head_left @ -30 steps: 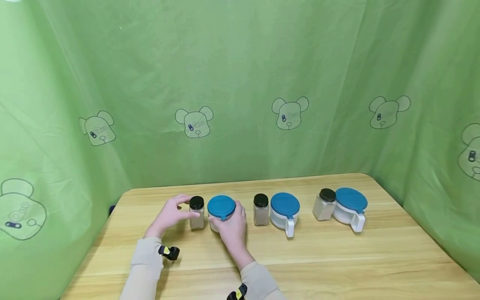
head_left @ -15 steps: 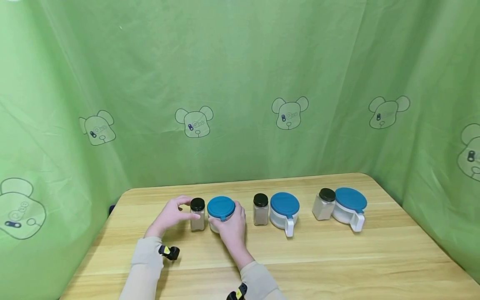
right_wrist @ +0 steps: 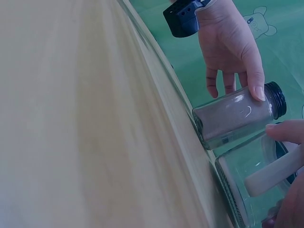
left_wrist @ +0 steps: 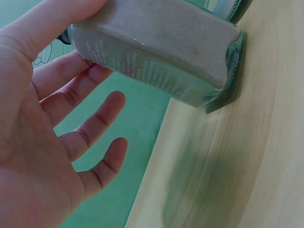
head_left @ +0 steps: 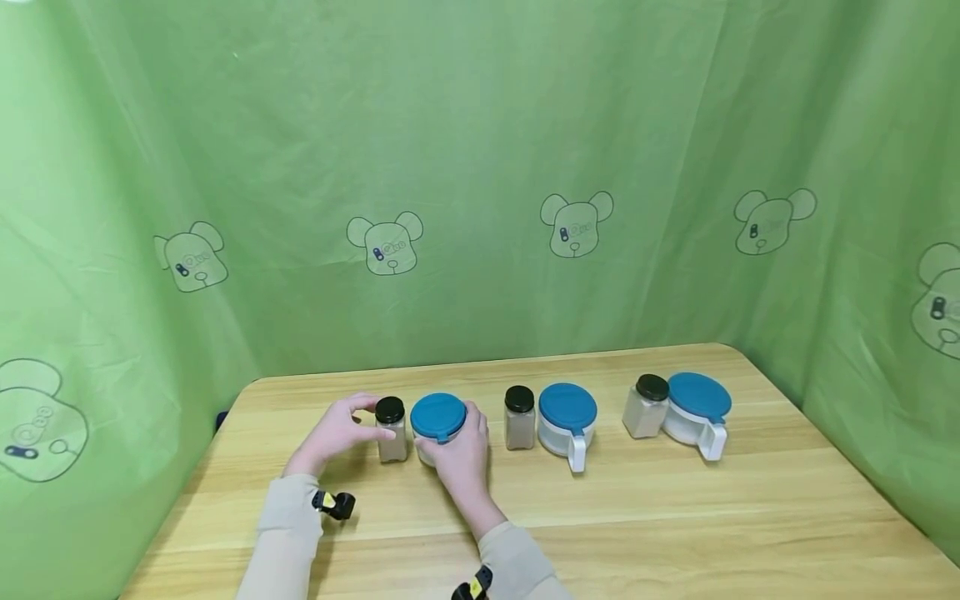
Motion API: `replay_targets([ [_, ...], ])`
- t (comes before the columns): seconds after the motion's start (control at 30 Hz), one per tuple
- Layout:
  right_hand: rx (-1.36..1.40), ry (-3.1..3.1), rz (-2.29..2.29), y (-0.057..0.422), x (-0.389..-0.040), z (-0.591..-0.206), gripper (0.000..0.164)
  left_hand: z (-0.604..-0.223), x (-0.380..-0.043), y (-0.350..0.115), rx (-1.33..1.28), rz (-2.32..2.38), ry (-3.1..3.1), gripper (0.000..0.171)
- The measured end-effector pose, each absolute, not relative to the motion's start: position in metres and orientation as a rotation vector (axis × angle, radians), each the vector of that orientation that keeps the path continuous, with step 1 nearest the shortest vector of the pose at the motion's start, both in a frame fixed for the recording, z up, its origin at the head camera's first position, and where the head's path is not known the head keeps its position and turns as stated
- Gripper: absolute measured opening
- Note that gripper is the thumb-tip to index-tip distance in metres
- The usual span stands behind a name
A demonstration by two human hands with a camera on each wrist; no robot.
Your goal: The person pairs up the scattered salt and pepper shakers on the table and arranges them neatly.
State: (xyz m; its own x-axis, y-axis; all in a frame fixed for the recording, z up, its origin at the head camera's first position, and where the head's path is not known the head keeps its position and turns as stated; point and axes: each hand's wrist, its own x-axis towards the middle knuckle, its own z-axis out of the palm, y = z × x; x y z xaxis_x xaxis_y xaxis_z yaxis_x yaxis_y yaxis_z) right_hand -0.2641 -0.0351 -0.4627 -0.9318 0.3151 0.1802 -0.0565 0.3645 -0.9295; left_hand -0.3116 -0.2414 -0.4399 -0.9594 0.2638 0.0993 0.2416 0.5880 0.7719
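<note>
My left hand [head_left: 341, 433] pinches a square glass spice jar [head_left: 392, 442] with a black lid, thumb on its near side. In the left wrist view the spice jar [left_wrist: 156, 47] holds greyish powder, its base right at the wooden table; the other fingers are spread below it. Just to its right, my right hand [head_left: 463, 450] grips a round seasoning pot with a blue lid [head_left: 438, 415], thumb at the front and fingers round the right side. The right wrist view shows this pot's clear body [right_wrist: 237, 166] and white handle [right_wrist: 273, 175] close beside the spice jar [right_wrist: 232, 116].
Right of my hands stand a second black-lidded spice jar [head_left: 520, 425] and a second blue-lidded pot [head_left: 567, 408]. Farther right, a third spice jar [head_left: 647, 412] stands against a third pot [head_left: 699, 396]. A green curtain [head_left: 480, 292] surrounds the wooden table [head_left: 637, 517].
The held spice jar and pot have shifted very slightly toward the person. Both hands keep their hold; the other jars and pots stay in place.
</note>
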Motion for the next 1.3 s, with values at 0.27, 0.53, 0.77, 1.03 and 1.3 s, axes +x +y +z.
replay_targets([
  [0.27, -0.226, -2.325, 1.568, -0.037, -0.2621, -0.4603, 0.09, -0.4404, -0.3125, -0.2441, 0.475, 1.345, 2.758, 0.057],
  [0.53, -0.209, -2.352, 1.54, -0.0372, -0.2605, -0.4619, 0.092, -0.442, -0.3119, -0.2454, 0.483, 1.342, 2.75, 0.056],
  [0.77, -0.179, -2.395, 1.46, -0.0375, -0.2609, -0.4637, 0.094, -0.4413, -0.3108, -0.245, 0.471, 1.344, 2.743, 0.057],
  [1.03, -0.192, -2.407, 1.465, -0.0377, -0.2606, -0.4646, 0.097, -0.4431, -0.3104, -0.2466, 0.451, 1.353, 2.723, 0.057],
  [1.3, -0.18, -2.421, 1.43, -0.0386, -0.2613, -0.4644, 0.097, -0.4419, -0.3088, -0.2477, 0.428, 1.364, 2.684, 0.056],
])
